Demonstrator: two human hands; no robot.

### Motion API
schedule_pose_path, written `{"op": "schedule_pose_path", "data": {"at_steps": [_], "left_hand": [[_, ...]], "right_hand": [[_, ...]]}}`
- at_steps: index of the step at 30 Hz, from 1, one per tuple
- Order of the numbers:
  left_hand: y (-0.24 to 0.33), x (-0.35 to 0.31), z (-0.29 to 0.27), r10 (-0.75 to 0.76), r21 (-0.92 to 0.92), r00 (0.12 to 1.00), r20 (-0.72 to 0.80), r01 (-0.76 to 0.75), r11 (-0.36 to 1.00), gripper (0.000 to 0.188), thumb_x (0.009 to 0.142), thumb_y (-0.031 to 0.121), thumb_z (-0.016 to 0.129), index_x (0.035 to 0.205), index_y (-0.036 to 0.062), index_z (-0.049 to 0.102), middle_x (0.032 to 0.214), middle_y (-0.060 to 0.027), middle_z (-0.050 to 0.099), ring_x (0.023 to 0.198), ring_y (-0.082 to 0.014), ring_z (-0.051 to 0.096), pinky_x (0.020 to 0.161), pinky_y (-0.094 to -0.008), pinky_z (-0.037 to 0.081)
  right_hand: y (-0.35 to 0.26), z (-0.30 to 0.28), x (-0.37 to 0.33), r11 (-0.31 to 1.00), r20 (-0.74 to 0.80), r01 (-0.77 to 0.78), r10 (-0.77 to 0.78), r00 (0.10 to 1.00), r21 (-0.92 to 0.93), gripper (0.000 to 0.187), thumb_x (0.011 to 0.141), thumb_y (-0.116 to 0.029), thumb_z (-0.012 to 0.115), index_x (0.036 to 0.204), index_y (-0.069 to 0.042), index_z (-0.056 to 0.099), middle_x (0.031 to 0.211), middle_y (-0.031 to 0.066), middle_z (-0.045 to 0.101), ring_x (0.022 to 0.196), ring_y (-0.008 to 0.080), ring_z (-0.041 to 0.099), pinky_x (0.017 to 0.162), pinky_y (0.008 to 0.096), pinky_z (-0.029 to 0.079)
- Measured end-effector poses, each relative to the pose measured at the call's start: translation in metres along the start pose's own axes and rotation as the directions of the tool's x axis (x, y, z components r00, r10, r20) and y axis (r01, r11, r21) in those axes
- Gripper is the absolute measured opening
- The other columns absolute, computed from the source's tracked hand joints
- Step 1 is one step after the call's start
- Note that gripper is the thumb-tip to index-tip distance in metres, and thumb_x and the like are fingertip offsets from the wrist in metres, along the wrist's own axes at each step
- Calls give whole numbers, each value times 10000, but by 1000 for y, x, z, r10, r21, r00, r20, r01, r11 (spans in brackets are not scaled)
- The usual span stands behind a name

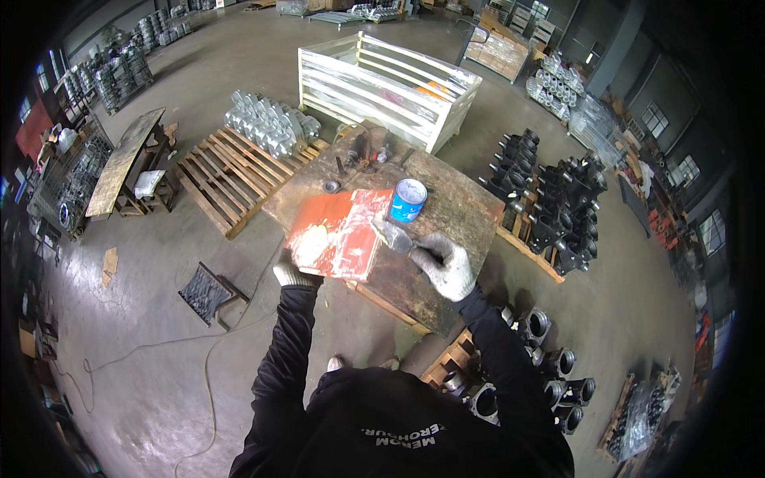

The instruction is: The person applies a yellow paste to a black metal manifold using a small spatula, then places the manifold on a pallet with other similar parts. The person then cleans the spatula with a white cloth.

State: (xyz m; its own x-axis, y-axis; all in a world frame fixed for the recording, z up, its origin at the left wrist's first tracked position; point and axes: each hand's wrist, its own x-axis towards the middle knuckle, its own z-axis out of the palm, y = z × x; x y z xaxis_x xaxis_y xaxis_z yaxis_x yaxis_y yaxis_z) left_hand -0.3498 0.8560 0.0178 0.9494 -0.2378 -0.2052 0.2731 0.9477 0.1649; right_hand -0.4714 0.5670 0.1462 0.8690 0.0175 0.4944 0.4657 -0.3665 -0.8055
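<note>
My right hand (446, 266), in a white and grey work glove, is closed round the handle of a putty knife (391, 235). The knife's blade lies at the right edge of a red board (319, 219) smeared with pale paste. At the board's near left corner, my gloved left hand (293, 272) grips the edge, its fingers partly hidden by the board. Just beyond the blade stands a blue tin (408, 201) with a pale rim, on the worn workbench (454, 199).
Small tools and a metal ring (331, 186) lie toward the bench's far side. Behind it are a white slatted crate (382, 88) and a wooden pallet (231, 179) with silvery castings. Black castings (550, 187) stand to the right; a small stool (209, 293) and a hose are on the left floor.
</note>
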Motion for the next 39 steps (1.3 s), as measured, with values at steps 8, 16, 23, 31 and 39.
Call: {"op": "schedule_pose_path", "data": {"at_steps": [8, 16, 23, 31, 39], "left_hand": [[-11, 0, -5, 10, -103, 1000, 15, -8, 995, 550, 1023, 307, 336, 1447, -24, 450, 1460, -221, 520, 1306, -389, 539, 1129, -539, 420], [-8, 0, 5, 29, -13, 996, 85, -28, 1000, 561, 997, 320, 375, 1438, -14, 468, 1431, -206, 550, 1310, -375, 537, 1132, -531, 416], [-12, -3, 12, 46, 1, 999, 22, -46, 999, 537, 1028, 362, 363, 1398, -3, 501, 1383, -202, 586, 1255, -384, 582, 1094, -537, 459], [3, -10, 28, 430, 205, 902, -48, -412, 888, 469, 1058, 357, 403, 1298, -12, 563, 1144, -170, 689, 1024, -341, 678, 952, -484, 546], [9, -26, 76, 567, 371, 824, -2, -526, 765, 481, 1053, 423, 489, 1176, -12, 652, 982, -111, 691, 881, -221, 699, 762, -346, 587]], "right_hand": [[-17, 9, -56, 996, 119, 25, -34, 992, 82, 187, 887, -10, 773, 1052, 2, 686, 970, 83, 729, 795, 127, 696, 688, 292, 566], [0, -31, -3, 979, -148, -157, 176, 973, 130, 164, 944, -10, 707, 1101, -4, 660, 990, 60, 718, 901, 115, 671, 796, 276, 547], [5, -10, -14, 984, -43, -153, 158, 986, 93, 62, 977, -45, 672, 1031, -24, 649, 772, 33, 656, 602, 83, 595, 540, 257, 469], [-23, -34, -17, 990, -74, -103, 96, 993, -100, 164, 917, -42, 742, 1063, -26, 669, 977, 94, 734, 883, 142, 707, 774, 298, 560], [-21, -51, 22, 908, -60, -79, 60, 996, -411, 272, 924, -235, 749, 1134, -102, 638, 910, 145, 752, 867, 325, 750, 729, 390, 577]]}}
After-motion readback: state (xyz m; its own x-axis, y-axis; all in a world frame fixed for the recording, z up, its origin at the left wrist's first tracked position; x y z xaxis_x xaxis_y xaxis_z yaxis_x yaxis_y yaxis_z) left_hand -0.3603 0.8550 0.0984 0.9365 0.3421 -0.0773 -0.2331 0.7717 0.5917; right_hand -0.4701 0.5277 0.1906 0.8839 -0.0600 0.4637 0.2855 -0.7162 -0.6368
